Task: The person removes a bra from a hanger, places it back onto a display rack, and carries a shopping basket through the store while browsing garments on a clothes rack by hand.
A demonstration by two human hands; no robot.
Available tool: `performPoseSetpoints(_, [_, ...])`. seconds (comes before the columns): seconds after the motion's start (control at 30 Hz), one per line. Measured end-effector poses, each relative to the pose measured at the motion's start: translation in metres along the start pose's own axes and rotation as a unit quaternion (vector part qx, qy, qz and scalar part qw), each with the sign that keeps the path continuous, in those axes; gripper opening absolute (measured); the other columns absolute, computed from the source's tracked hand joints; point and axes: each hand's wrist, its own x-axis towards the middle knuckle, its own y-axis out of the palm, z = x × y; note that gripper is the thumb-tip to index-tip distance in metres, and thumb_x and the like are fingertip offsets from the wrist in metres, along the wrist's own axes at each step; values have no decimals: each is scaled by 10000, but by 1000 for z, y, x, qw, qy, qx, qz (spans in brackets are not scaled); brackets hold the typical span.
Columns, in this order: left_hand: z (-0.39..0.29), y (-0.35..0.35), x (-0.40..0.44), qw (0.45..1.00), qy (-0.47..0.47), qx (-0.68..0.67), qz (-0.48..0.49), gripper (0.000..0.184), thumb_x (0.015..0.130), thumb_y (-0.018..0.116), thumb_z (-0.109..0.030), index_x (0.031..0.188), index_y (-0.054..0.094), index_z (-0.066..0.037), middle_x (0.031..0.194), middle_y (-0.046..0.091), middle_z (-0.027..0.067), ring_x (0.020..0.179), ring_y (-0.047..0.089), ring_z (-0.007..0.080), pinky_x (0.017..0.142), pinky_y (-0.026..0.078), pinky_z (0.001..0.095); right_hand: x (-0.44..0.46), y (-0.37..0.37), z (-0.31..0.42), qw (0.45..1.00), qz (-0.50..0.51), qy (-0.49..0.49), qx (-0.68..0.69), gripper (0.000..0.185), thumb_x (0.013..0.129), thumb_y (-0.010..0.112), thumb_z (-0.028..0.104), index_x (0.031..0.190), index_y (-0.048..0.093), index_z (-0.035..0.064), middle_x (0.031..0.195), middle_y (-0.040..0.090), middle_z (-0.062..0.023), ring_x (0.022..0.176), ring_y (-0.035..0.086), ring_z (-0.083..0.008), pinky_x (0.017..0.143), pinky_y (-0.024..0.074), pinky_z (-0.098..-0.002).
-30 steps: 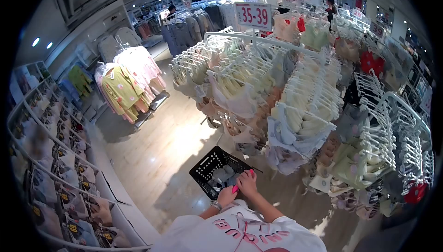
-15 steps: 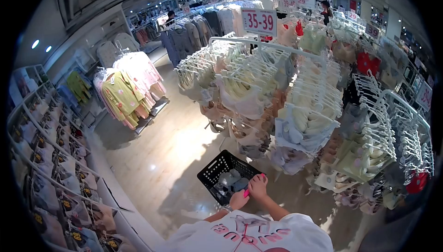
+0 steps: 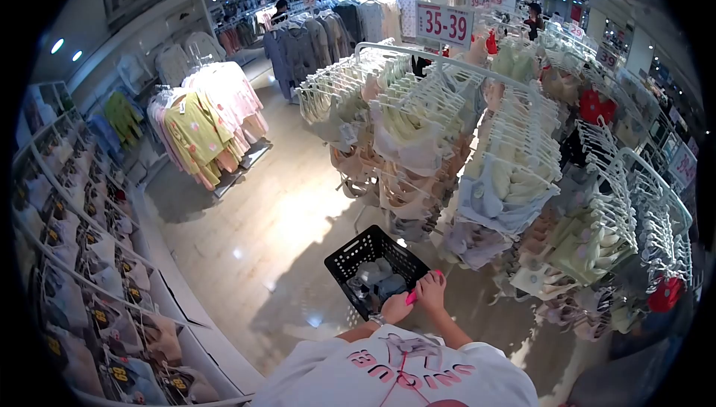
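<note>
A black perforated shopping basket point(image 3: 345, 264) is in front of me, tilted in view, with greyish bundled garments point(image 3: 377, 279) inside. My left hand point(image 3: 395, 308), with a band at the wrist, is closed around the pink handle point(image 3: 411, 298) at the basket's near side. Close beside it, my right hand point(image 3: 430, 291) is wrapped over the same handle, and pink shows past its fingers. The basket's underside is hidden from this angle.
Hanging racks of bras point(image 3: 507, 176) stand ahead and right, near the basket. Tiered bra shelves point(image 3: 104, 273) line the left. A clothes rack point(image 3: 212, 124) stands farther along the pale floor aisle point(image 3: 291, 183). A price sign point(image 3: 444, 24) tops one rack.
The view has shifted slightly, with the near bra racks and sign now farther right. In view, the basket and both hands sit a little higher and to the right. Both hands keep their hold.
</note>
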Motion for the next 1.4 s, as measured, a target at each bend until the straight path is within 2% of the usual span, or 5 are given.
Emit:
performPoseSetpoints(0.37, [24,-40,-32,991,73,50,96,209,738,595,-271,819,598,-78,723,635,160,698,616,368,637,485,481,-44,-23,56,996,15,33,-83,269,828,582,316,691,621,89,804,549,-61,947,498,-269,970,237,-605])
performPoseSetpoints(0.6, [39,-91,-57,973,130,149,114,248,746,616,-349,730,620,-102,668,616,137,683,625,333,603,482,460,-67,-26,79,981,184,-67,-18,366,804,606,447,745,606,86,797,581,-104,791,582,-297,698,471,-420])
performPoseSetpoints(0.9, [110,-102,-43,950,246,187,51,208,698,657,-302,718,611,-100,711,586,89,696,601,290,610,483,408,-74,-4,111,933,335,-14,133,293,833,594,331,909,506,62,810,622,-180,742,614,-381,637,473,-487])
performPoseSetpoints(1.1, [103,-125,-48,941,229,244,-48,147,708,650,-252,708,605,-113,789,562,61,810,538,255,686,429,406,-69,4,145,920,339,101,166,284,833,592,272,981,527,39,862,634,-226,799,614,-399,691,462,-490])
performPoseSetpoints(1.4, [110,-111,-34,917,32,377,-124,78,807,537,-148,817,602,-106,879,540,126,879,527,282,714,419,415,-71,46,168,923,300,132,203,305,857,561,232,1033,459,5,867,613,-260,819,599,-426,699,456,-484])
